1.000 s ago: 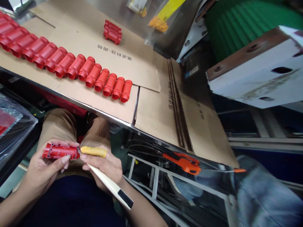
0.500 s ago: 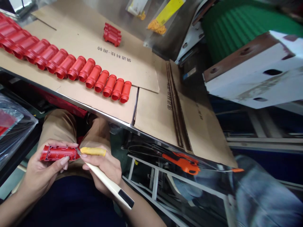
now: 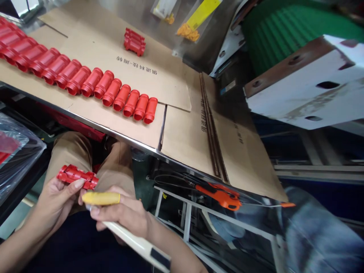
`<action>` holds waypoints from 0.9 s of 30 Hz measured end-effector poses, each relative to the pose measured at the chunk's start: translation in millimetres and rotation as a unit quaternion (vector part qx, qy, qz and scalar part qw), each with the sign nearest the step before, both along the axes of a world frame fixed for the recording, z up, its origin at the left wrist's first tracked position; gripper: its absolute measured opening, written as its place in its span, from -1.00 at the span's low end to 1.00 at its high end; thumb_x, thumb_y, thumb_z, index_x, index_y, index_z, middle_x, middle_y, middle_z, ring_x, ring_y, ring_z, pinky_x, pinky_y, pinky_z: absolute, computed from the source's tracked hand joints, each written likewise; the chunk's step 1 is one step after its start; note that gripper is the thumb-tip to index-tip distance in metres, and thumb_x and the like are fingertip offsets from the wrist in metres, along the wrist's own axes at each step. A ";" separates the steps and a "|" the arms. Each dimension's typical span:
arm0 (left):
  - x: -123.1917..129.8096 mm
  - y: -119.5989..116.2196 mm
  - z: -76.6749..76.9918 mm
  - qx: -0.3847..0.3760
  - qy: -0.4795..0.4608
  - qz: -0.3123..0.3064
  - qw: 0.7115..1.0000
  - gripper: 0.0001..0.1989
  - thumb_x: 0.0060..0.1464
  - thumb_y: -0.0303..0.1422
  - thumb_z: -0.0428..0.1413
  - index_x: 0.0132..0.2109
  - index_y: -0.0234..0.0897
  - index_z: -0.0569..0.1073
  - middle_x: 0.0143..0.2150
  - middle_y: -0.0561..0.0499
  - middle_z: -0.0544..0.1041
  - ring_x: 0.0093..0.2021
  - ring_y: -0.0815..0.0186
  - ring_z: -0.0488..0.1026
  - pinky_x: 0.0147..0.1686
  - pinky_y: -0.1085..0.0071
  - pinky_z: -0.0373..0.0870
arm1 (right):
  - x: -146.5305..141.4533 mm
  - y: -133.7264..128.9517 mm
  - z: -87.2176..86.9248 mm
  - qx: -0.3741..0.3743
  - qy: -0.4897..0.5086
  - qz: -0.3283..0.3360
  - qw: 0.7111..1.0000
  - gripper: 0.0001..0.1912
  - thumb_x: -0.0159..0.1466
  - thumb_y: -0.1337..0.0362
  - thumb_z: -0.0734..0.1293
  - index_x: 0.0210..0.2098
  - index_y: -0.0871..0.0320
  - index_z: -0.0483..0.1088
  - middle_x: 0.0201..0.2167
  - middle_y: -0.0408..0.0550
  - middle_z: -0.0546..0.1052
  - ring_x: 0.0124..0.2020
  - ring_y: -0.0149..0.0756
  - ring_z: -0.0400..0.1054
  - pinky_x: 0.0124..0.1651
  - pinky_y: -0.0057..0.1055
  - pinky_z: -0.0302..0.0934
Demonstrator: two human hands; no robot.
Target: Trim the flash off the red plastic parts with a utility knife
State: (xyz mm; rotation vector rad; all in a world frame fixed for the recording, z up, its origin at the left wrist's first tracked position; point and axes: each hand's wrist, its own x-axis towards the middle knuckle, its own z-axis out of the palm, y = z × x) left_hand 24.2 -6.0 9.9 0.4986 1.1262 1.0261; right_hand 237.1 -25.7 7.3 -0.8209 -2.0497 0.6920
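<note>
our left hand [image 3: 57,197] is clamped on a red part [image 3: 75,176], on the near side of the table edge [image 3: 112,135]; our right hand [image 3: 125,214] is closed round a pale-handled tool [image 3: 133,239], a yellow finger sleeve [image 3: 101,198] on one finger. tool tip blurred. we judge good work needs a steady part, light strokes, holding hand clear of the tip. beyond the table edge: row of red cylinders [image 3: 104,83]. versus half a second ago: part rolled to another face, tool lowered off its end.
</note>
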 end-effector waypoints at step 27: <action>-2.4 -19.5 0.9 0.079 0.129 0.027 0.988 -0.68 0.01 -0.24 0.60 -0.14 -0.03 0.69 0.01 0.00 0.79 0.06 0.09 0.75 -0.02 0.36 0.76 | -16.6 -0.6 -10.7 0.024 0.097 -0.120 0.988 -0.66 0.55 0.46 0.38 0.28 0.26 0.52 -0.05 0.17 0.76 0.11 -0.07 0.71 0.13 -0.23 0.67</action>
